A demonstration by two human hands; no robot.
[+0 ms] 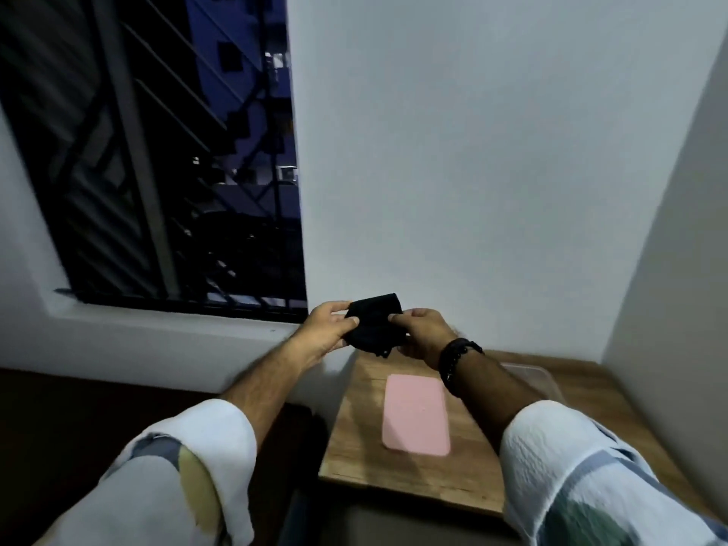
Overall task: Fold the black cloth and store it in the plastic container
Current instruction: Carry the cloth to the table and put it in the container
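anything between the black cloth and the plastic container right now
Mostly the right forearm, which crosses in front of the clear container on the wooden table. Both hands hold the black cloth in the air. The pink lid lies beside it, off.

Both hands held a small folded black cloth point(376, 323) in the air above the far end of a wooden table point(354, 447). The left hand point(327, 327) pinched its left edge, the right hand point(423, 333) its right. A flat pink rectangular lid point(417, 413) lay on the table; a clear plastic container point(532, 374) sat right of it, partly hidden by the right forearm.
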